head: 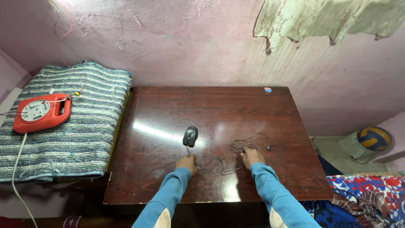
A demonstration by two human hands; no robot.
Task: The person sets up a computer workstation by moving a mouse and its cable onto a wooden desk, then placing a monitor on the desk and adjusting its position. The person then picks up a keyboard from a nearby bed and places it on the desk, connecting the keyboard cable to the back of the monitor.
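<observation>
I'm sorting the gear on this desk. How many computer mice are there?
1. A single dark computer mouse sits near the middle of the wooden table, just beyond the left hand; the right hand touches its loose cable. None appears hidden.

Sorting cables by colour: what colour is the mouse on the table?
Black mouse, seen best in the head view.
</observation>
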